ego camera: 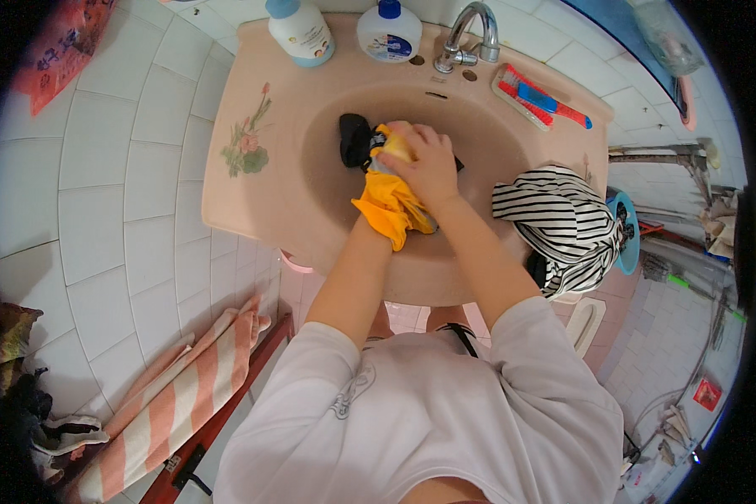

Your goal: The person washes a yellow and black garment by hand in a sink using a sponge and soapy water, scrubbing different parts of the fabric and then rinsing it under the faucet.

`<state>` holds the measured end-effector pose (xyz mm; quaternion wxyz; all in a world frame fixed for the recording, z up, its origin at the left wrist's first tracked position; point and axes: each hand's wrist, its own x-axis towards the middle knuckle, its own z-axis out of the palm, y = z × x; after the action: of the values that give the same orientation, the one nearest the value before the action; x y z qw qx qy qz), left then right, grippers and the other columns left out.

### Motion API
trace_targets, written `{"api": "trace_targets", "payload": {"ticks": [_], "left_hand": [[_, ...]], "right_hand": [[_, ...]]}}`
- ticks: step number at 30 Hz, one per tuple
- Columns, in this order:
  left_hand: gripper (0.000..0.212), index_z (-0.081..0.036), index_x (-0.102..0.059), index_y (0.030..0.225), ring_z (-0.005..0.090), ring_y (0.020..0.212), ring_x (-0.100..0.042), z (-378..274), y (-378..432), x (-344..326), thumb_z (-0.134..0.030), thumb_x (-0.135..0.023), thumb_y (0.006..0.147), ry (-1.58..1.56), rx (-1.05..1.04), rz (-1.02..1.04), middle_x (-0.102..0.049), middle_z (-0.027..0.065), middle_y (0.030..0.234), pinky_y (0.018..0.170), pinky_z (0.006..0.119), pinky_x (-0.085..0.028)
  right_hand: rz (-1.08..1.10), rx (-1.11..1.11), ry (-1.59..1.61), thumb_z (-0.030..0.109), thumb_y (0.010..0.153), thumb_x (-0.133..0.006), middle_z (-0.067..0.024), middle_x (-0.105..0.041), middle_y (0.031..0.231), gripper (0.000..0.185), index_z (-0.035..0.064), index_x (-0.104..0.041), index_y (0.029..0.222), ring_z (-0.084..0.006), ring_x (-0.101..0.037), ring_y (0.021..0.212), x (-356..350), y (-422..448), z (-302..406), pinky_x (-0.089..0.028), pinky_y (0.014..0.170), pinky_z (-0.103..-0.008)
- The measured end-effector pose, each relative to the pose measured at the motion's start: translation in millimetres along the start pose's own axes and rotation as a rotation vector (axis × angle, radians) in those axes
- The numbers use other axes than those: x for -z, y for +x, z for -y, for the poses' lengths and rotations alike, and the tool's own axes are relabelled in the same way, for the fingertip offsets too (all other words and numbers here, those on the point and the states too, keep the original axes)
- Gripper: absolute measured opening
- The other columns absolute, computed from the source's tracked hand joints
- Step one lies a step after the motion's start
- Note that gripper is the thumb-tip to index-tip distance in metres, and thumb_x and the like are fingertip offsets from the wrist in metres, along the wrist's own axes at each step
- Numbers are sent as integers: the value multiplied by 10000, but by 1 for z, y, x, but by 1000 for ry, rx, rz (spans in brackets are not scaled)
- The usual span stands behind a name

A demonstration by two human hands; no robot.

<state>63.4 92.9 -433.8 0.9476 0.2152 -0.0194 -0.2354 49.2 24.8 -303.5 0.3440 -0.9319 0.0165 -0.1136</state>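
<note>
Over the pink washbasin (271, 214), a yellow cloth (387, 198) with grey and black parts covers my left hand; only the left wrist and forearm (359, 264) show below it. My right hand (429, 160) lies on top of the cloth, its fingers curled round a pale yellow bar (398, 148), which looks like soap. Black fabric (354, 140) hangs out at the left of the cloth, and a small black piece shows just right of my right hand. Whether the left fingers grip the cloth from inside is hidden.
Two bottles, one white with a blue base (301, 34) and one clear (389, 34), stand behind the bowl near the chrome faucet (466, 38). A red and blue scrubbing brush (538, 97) rests at the back right. Black-and-white striped fabric (561, 220) drapes over the right rim.
</note>
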Motion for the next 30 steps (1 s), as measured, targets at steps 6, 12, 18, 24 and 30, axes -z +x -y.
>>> {"api": "trace_targets", "payload": {"ticks": [6,12,18,24,30], "left_hand": [[392,-160,-455,1280,220,1170,-466,-23,-27,-15,-388,-431,963,-180,157,-75,-522,54,1213,998,352,-365],[382,-155,-475,1246,227,1138,-484,-30,-15,-16,-401,-430,957,-116,149,-69,-539,65,1186,973,353,-382],[376,-150,-496,1211,233,1106,-503,-39,-25,-10,-414,-428,952,-200,288,-110,-555,75,1159,948,354,-399],[365,-148,-522,1150,240,1046,-528,-27,-15,-4,-433,-426,942,-492,419,-178,-578,81,1101,893,358,-424],[270,-147,-569,1021,230,898,-569,-15,-19,-16,-371,-459,918,-1095,620,-14,-604,67,933,769,348,-460]], "right_hand": [[81,208,69,324,667,-759,-100,-526,1144,537,249,-607,1177,-329,-463,977,11,-67,24,-418,851,-407],[-10,339,-16,364,650,-761,-85,-557,1078,556,245,-603,1170,-317,-481,916,5,-25,42,-424,837,-404],[108,-296,167,319,766,-699,-155,-550,1179,640,217,-442,1342,-320,-522,1053,12,10,13,-425,904,-376],[177,-419,235,265,761,-639,-263,-532,1220,847,61,-206,1460,-384,-524,1135,59,-30,4,-406,966,-389],[-93,187,99,161,705,-681,-247,-596,1068,802,-9,-322,1402,-345,-608,975,190,76,126,-479,865,-367]]}}
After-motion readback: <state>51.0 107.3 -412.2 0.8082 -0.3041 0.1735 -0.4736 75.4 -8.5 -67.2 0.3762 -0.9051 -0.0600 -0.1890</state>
